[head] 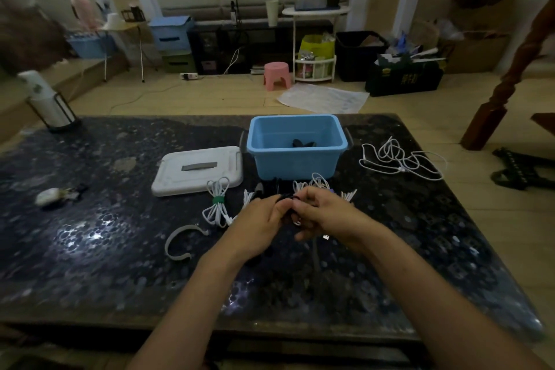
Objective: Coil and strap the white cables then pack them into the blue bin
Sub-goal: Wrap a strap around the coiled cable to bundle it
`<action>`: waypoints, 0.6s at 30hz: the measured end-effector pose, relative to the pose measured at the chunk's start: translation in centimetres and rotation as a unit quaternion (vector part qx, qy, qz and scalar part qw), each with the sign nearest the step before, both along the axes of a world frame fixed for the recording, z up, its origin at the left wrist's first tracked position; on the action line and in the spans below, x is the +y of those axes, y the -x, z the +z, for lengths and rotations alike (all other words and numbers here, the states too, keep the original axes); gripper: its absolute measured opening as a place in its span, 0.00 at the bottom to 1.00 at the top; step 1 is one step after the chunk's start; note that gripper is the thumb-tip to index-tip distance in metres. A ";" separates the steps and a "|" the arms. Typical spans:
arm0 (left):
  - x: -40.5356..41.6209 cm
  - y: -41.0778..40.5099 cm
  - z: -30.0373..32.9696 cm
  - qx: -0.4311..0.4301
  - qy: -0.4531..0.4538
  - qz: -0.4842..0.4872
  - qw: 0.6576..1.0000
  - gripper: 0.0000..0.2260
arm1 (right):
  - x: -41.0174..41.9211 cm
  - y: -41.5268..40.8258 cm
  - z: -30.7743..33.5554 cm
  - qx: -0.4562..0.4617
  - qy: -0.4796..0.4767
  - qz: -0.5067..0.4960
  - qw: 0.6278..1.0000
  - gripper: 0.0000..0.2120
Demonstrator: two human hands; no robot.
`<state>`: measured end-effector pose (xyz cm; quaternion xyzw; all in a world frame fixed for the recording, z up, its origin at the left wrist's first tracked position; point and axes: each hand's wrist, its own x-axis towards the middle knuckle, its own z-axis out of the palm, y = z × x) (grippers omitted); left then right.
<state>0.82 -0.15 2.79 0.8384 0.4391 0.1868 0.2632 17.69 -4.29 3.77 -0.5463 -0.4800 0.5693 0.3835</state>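
Hands meet over the table [90,249]: left hand [255,225] and right hand [318,213] pinch a black strap [285,197] round a cable, near the blue bin [295,159]; loose white cable [399,159] lies right.

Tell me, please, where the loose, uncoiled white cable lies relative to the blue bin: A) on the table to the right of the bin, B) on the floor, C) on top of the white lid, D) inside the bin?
A: the loose white cable sprawls in untidy loops on the dark table to the right of the blue bin, apart from it, not on the white lid.
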 end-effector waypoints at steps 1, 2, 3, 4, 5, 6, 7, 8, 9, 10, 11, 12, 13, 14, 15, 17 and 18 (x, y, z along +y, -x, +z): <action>0.1 0.2 -0.1 0.017 -0.018 0.000 1.000 0.14 | 0.0 0.2 0.3 0.008 0.019 0.005 1.000 0.08; 0.1 0.3 -0.2 0.038 -0.028 0.003 0.999 0.15 | -0.1 0.4 0.6 0.018 0.036 0.008 0.999 0.09; 0.1 0.5 -0.2 0.048 -0.022 0.009 0.999 0.15 | 0.0 0.6 0.7 0.039 0.051 0.008 0.998 0.10; 0.1 0.7 -0.1 0.045 -0.002 0.012 0.999 0.14 | 0.1 0.9 0.9 0.065 0.067 0.008 0.996 0.12; 0.0 0.8 -0.2 0.042 0.016 0.013 0.999 0.14 | 0.2 1.2 0.9 0.081 0.079 0.005 0.994 0.13; -0.2 1.0 -0.2 0.043 0.021 0.009 0.999 0.13 | 0.2 1.6 0.9 0.072 0.085 -0.007 0.994 0.14; -0.2 1.1 -0.4 0.048 0.018 0.003 0.999 0.13 | 0.3 2.1 0.5 0.011 0.074 -0.026 0.997 0.15; -0.4 1.1 -0.5 0.054 0.017 -0.004 0.998 0.13 | 0.4 2.6 0.3 -0.097 0.039 -0.037 0.994 0.17; -0.5 1.2 -0.7 0.066 0.020 -0.008 0.998 0.13 | 0.3 3.1 0.1 -0.218 -0.012 -0.030 0.975 0.19; -0.5 1.3 -0.9 0.080 0.021 -0.011 0.996 0.12 | 0.2 3.6 -0.2 -0.333 -0.076 -0.014 0.940 0.21; -0.6 1.4 -1.2 0.094 0.023 -0.011 0.995 0.12 | 0.1 4.0 -0.6 -0.423 -0.135 0.008 0.896 0.22; -0.7 1.5 -1.3 0.102 0.023 -0.008 0.994 0.11 | 0.1 4.2 -1.0 -0.492 -0.191 0.037 0.848 0.19; -0.8 1.7 -1.3 0.106 0.023 -0.003 0.994 0.10 | 0.3 4.1 -1.7 -0.535 -0.239 0.065 0.808 0.15; -0.9 1.9 -1.4 0.105 0.026 0.000 0.994 0.10 | 0.5 4.0 -2.0 -0.558 -0.277 0.091 0.777 0.11; -0.8 2.1 -1.4 0.101 0.035 -0.001 0.994 0.09 | 0.8 4.0 -2.1 -0.560 -0.279 0.119 0.771 0.08; -0.6 2.7 -1.4 0.093 0.063 -0.011 0.994 0.08 | 1.6 3.9 -2.3 -0.563 -0.260 0.136 0.773 0.11; -0.5 2.9 -1.3 0.086 0.074 -0.015 0.993 0.10 | 2.1 4.0 -2.6 -0.554 -0.261 0.124 0.781 0.07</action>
